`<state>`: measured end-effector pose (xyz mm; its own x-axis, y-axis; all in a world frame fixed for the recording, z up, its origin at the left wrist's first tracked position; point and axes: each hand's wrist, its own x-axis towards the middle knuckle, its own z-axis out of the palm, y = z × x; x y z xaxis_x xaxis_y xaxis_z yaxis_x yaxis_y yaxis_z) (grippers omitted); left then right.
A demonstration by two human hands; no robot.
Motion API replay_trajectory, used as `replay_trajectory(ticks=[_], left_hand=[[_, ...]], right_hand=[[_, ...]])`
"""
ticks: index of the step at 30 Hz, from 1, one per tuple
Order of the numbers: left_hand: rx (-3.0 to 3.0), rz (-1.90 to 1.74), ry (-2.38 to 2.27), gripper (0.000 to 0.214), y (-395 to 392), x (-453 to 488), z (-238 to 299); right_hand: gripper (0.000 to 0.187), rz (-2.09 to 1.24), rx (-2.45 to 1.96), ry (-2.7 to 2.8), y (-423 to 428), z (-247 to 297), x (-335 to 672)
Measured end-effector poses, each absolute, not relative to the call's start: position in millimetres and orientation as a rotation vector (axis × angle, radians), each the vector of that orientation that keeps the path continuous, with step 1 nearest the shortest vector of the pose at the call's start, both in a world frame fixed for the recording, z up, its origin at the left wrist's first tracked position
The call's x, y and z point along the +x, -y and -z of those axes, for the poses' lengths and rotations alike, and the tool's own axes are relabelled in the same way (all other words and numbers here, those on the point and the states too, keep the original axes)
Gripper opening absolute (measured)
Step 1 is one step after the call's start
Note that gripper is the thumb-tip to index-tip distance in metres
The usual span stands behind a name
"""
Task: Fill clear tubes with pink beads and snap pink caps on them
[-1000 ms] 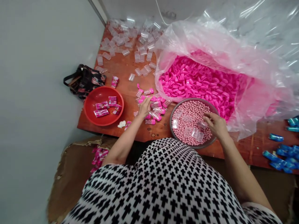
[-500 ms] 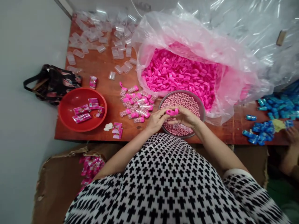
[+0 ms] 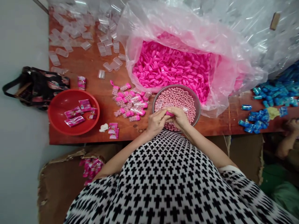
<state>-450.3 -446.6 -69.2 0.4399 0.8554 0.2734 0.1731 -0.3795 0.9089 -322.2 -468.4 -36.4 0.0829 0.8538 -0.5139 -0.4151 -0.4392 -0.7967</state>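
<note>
"Where can your left hand (image 3: 157,122) pass?"
"Along the tabletop (image 3: 105,104) between the filled bottles (image 3: 131,102) and the red bowl (image 3: 73,130), though pink packets (image 3: 113,130) and a white scrap (image 3: 103,127) lie in my way near the front edge."
"And beyond the basin (image 3: 197,112)?"
"The bag of pink caps (image 3: 225,76) walls me off, just behind the rim."
"To your right?"
"I have bare wood between the basin and the blue bottles (image 3: 257,121)."

Pink cap (image 3: 170,114) partly hidden by fingers (image 3: 174,110). Blue pile (image 3: 277,95), co-worker's hand (image 3: 293,125) cut off at right edge.
</note>
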Motion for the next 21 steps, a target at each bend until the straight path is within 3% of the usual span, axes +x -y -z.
replay_trajectory(ticks=[4, 10, 15, 18, 21], left_hand=[[1.738, -0.909, -0.908, 0.021, 440.2, -448.5, 79.9], [1.567, -0.874, -0.896, 0.031, 430.8, -449.7, 81.2], [1.607, -0.969, -1.099, 0.033, 389.1, -495.7, 108.3], [1.751, -0.967, -1.335, 0.026, 353.0, -531.4, 140.5], [1.873, -0.996, -1.503, 0.030, 339.1, -541.6, 153.9]], right_hand=[[0.026, -1.597, -1.330, 0.512, 463.5, 40.7, -321.6], [0.051, -1.801, -1.324, 0.733, 457.5, 34.1, -282.8], [0.043, -1.240, -1.768, 1.094, 462.0, 45.4, -209.0], [0.031, -0.889, -2.067, 1.549, 468.3, 56.5, -181.6], [0.033, -0.666, -2.273, 2.046, 471.3, 63.8, -185.2]])
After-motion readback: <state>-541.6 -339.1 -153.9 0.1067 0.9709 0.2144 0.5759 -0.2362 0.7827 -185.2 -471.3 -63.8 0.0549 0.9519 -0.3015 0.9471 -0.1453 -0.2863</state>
